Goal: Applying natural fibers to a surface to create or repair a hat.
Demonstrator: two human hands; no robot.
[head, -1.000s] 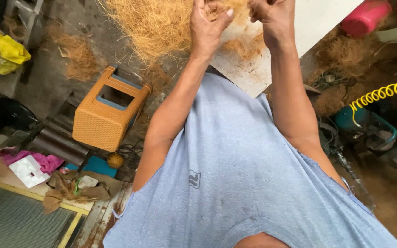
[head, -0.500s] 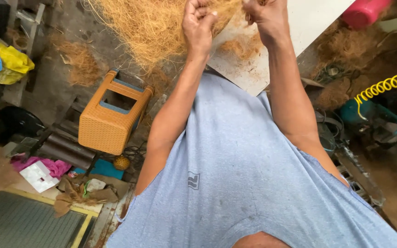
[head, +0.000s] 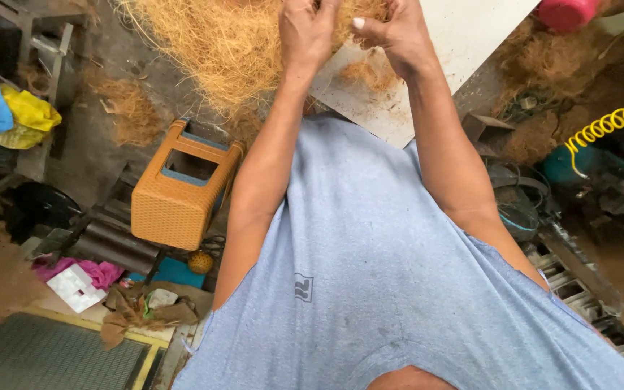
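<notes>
- the loose heap of golden-brown coconut fibre (head: pixel 211 43) lies at the far side, with no clear long axis and strands running every way.
- left hand (head: pixel 308 32) and right hand (head: pixel 391 36) are both closed, pinching tufts of it over a white flat board (head: pixel 464 36).
- near left stands one orange woven plastic stool (head: pixel 178 188); at right, one yellow coiled hose (head: pixel 612 123).

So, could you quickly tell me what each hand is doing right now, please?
Left hand: closed, gripping strands of the coir fibre.
Right hand: fingers curled, pinching the same fibre.
</notes>
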